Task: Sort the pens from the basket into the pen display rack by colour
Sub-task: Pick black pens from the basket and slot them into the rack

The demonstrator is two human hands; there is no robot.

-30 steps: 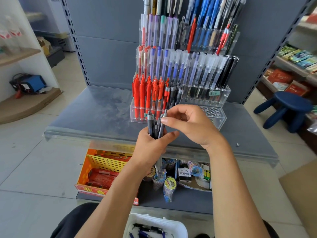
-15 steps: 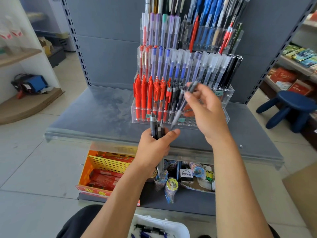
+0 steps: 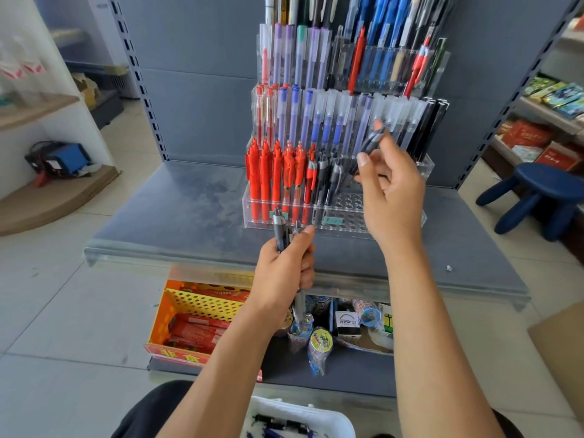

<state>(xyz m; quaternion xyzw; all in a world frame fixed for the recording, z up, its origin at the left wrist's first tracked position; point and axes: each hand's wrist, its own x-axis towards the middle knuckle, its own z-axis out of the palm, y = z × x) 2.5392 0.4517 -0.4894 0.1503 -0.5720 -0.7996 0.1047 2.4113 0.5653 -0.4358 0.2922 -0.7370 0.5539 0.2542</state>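
Shifted since a second ago: right hand [image 3: 393, 194] off the bundle of dark pens [image 3: 281, 230] and up to the pen display rack [image 3: 354, 203], one dark pen [image 3: 373, 140] carried along.

Left to right now.

Low left, under the shelf [image 3: 189, 210]: yellow perforated basket [image 3: 205, 306] of red packets, no part in this.

On the shelf: the rack, clear acrylic, stepped tiers. Bottom tier, left end: red pens [image 3: 271, 178] upright and packed close. Just right of them, same tier: a few dark pens [image 3: 328, 178]. Beyond those, bare holes.

Just in front of the rack's lower edge: left hand [image 3: 282, 273], fingers and thumb curled round the bundle, pen ends poking up past the thumb.

Right of that, raised before the bottom and middle tiers: right hand, pinching the single dark pen between thumb and fingertips, remaining fingers loosely bent. Pen tilted, upper end leaning right across the clear-capped pens behind, lower end above the bottom tier, in no hole yet.

Bottom edge of view: white basket [image 3: 335, 417], more pens inside, dark and blue.

Far right: blue stool [image 3: 542, 177].

Step in hand, by judgement: seating a dark pen with the dark group, bottom tier.

Needed next: pen turned upright, tip lined over the first free hole beside the dark pens, then lowered straight so as not to knock the neighbours. After that, back to the bundle for another.
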